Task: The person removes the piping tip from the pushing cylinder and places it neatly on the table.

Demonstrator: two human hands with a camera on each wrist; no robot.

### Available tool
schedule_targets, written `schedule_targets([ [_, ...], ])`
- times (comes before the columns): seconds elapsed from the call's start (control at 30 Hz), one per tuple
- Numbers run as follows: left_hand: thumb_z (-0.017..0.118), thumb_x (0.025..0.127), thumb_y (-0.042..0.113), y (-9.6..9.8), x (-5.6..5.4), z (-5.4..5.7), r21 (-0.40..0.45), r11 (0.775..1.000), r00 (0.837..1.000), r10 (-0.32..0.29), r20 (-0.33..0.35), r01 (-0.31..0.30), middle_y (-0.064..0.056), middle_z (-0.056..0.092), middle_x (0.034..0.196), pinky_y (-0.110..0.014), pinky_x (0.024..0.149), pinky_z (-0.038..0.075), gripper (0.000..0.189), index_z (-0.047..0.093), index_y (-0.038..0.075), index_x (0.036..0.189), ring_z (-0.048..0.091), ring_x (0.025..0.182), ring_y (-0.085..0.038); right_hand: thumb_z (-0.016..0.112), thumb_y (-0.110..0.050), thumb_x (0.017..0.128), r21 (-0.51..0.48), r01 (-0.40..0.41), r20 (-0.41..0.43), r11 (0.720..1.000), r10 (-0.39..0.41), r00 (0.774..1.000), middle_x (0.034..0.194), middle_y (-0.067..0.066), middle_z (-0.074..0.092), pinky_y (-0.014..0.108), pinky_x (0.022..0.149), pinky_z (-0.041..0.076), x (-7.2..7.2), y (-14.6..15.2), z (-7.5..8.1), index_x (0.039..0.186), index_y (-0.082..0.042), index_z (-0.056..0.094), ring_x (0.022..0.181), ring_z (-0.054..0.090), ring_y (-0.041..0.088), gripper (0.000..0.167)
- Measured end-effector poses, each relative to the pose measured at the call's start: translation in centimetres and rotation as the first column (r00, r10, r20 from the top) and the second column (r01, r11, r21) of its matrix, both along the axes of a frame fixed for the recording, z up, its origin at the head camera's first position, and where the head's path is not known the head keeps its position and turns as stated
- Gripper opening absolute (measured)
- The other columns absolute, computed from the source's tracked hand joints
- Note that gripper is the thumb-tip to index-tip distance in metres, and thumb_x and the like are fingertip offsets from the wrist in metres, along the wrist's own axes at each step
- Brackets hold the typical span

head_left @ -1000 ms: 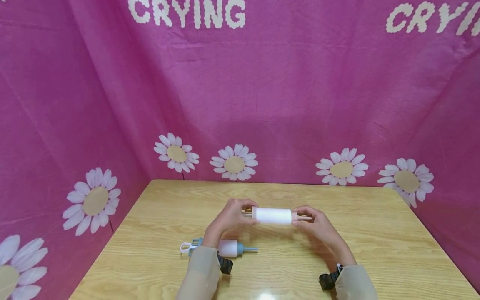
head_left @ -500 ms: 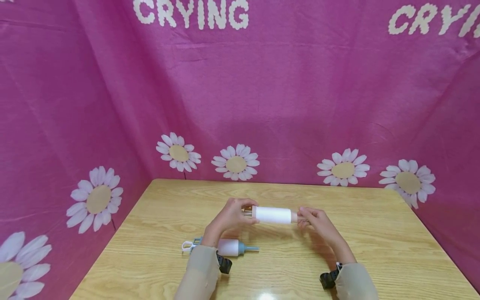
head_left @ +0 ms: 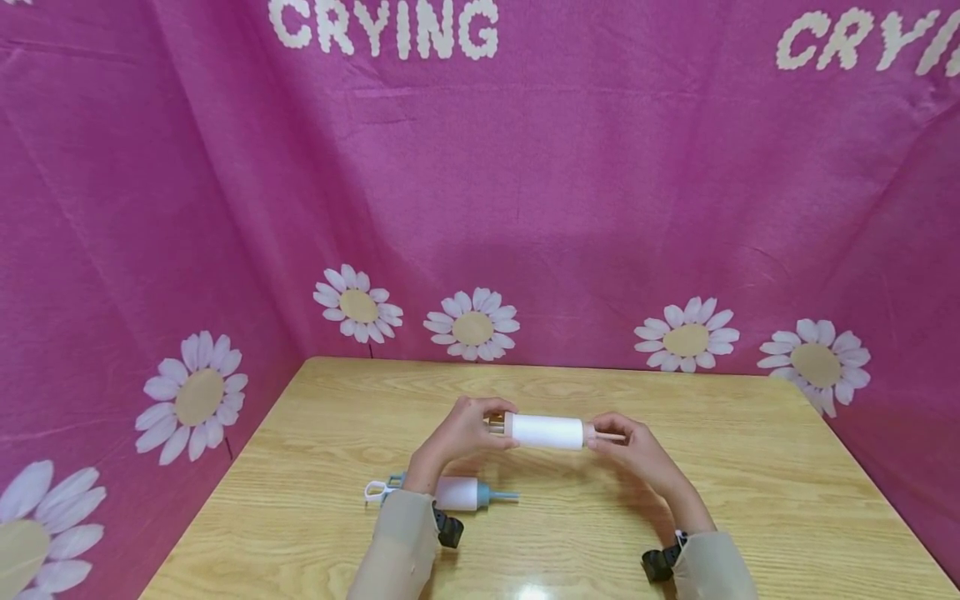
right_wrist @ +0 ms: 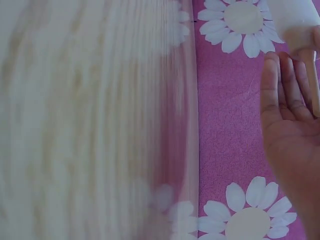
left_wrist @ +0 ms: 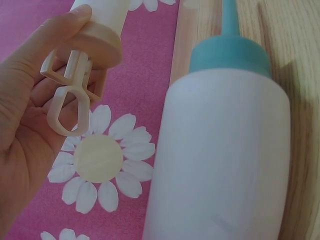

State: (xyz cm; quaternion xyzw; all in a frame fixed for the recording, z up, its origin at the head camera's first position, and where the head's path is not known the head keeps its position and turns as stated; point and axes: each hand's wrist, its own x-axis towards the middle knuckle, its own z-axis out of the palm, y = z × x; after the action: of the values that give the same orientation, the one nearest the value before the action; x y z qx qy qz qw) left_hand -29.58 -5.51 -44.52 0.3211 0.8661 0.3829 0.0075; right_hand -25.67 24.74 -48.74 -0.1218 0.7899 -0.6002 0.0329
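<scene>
A white dispenser bottle [head_left: 547,432] with beige ends is held sideways above the table, between both hands. My left hand [head_left: 461,429] grips its left end, thumb and fingers around the beige collar [left_wrist: 97,44]. A ring handle [left_wrist: 70,111] and square side loops stick out below that collar in the left wrist view. My right hand [head_left: 637,450] pinches the beige cap [head_left: 589,433] at the other end, and the thin nozzle [right_wrist: 313,82] runs back past its palm. A similar white bottle with teal ends [head_left: 457,494] lies on the table, partly hidden behind the left wrist.
The wooden table [head_left: 315,533] reaches back to a pink cloth [head_left: 562,208] printed with daisies and lettering. More of this cloth hangs along the left and right sides. A black camera sits on each wrist.
My right fingers bunch up and slide slightly right along the cap and nozzle, then spread back over the cap. The left hand keeps its grip, and the bottle stays nearly in place.
</scene>
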Motion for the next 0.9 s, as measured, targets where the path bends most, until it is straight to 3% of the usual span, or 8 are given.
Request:
schedule_targets([
  [0.33, 0.084, 0.078, 0.026, -0.1, 0.0, -0.1, 0.021, 1.000, 0.999, 0.003, 0.039, -0.004, -0.003, 0.073, 0.112, -0.020, 0.081, 0.054, 0.047, 0.068, 0.011, 0.119, 0.066, 0.097, -0.012, 0.072, -0.015, 0.089, -0.018, 0.011, -0.059, 1.000, -0.012, 0.998, 0.107, -0.015, 0.063, 0.025, 0.082, 0.058, 0.2, -0.2, -0.1, 0.123, 0.001, 0.056, 0.098, 0.065, 0.001, 0.042],
  [0.5, 0.083, 0.078, 0.024, 0.0, 0.2, -0.1, 0.058, 0.998, 0.998, -0.008, 0.055, 0.005, -0.006, 0.072, 0.113, -0.024, 0.082, 0.056, 0.045, 0.068, 0.009, 0.118, 0.068, 0.101, -0.016, 0.059, -0.025, 0.098, 0.038, 0.045, -0.052, 0.998, -0.043, 0.998, 0.123, 0.005, 0.064, 0.024, 0.089, 0.054, 0.3, 0.0, 0.2, 0.132, -0.001, 0.055, 0.103, 0.061, 0.001, 0.042],
  [0.57, 0.083, 0.078, 0.023, 0.1, 0.3, 0.0, 0.060, 0.998, 0.998, -0.007, 0.060, 0.004, -0.005, 0.072, 0.113, -0.023, 0.081, 0.056, 0.045, 0.068, 0.010, 0.119, 0.068, 0.101, -0.015, 0.050, -0.029, 0.103, 0.045, 0.057, -0.038, 0.997, -0.055, 0.998, 0.124, 0.016, 0.064, 0.024, 0.090, 0.053, 0.3, 0.1, 0.5, 0.131, 0.004, 0.055, 0.099, 0.063, 0.000, 0.044],
  [0.63, 0.083, 0.078, 0.023, 0.1, 0.4, 0.1, 0.059, 0.998, 0.998, -0.011, 0.059, 0.008, -0.005, 0.073, 0.113, -0.023, 0.081, 0.056, 0.045, 0.068, 0.010, 0.119, 0.068, 0.100, -0.015, 0.043, -0.031, 0.105, 0.046, 0.062, -0.012, 0.997, -0.062, 0.998, 0.116, 0.020, 0.068, 0.023, 0.089, 0.054, 0.2, 0.1, 0.7, 0.127, 0.010, 0.056, 0.093, 0.065, 0.002, 0.048],
  [0.7, 0.083, 0.078, 0.023, 0.2, 0.5, 0.2, 0.054, 0.998, 0.998, -0.015, 0.058, 0.012, -0.005, 0.073, 0.112, -0.023, 0.080, 0.055, 0.045, 0.068, 0.011, 0.119, 0.068, 0.099, -0.015, 0.041, -0.030, 0.106, 0.046, 0.058, 0.011, 0.997, -0.058, 0.998, 0.102, 0.016, 0.072, 0.027, 0.084, 0.057, 0.1, 0.1, 0.9, 0.122, 0.015, 0.058, 0.082, 0.067, 0.004, 0.050],
  [0.8, 0.083, 0.078, 0.024, 0.1, 0.5, 0.2, 0.047, 0.999, 0.999, -0.023, 0.044, 0.021, -0.004, 0.073, 0.111, -0.023, 0.080, 0.055, 0.045, 0.068, 0.011, 0.118, 0.068, 0.098, -0.015, 0.046, -0.029, 0.104, 0.052, 0.043, 0.033, 0.998, -0.045, 0.998, 0.083, 0.008, 0.072, 0.033, 0.077, 0.058, 0.1, 0.1, 0.9, 0.114, 0.015, 0.062, 0.074, 0.067, 0.011, 0.047],
  [0.9, 0.083, 0.078, 0.025, 0.1, 0.4, 0.1, 0.037, 0.999, 0.999, -0.027, 0.033, 0.026, -0.004, 0.073, 0.111, -0.023, 0.080, 0.055, 0.045, 0.068, 0.012, 0.118, 0.067, 0.097, -0.014, 0.052, -0.028, 0.102, 0.057, 0.016, 0.028, 0.998, -0.018, 0.999, 0.080, 0.003, 0.069, 0.039, 0.077, 0.059, 0.1, 0.2, 0.7, 0.108, 0.011, 0.064, 0.075, 0.067, 0.015, 0.041],
])
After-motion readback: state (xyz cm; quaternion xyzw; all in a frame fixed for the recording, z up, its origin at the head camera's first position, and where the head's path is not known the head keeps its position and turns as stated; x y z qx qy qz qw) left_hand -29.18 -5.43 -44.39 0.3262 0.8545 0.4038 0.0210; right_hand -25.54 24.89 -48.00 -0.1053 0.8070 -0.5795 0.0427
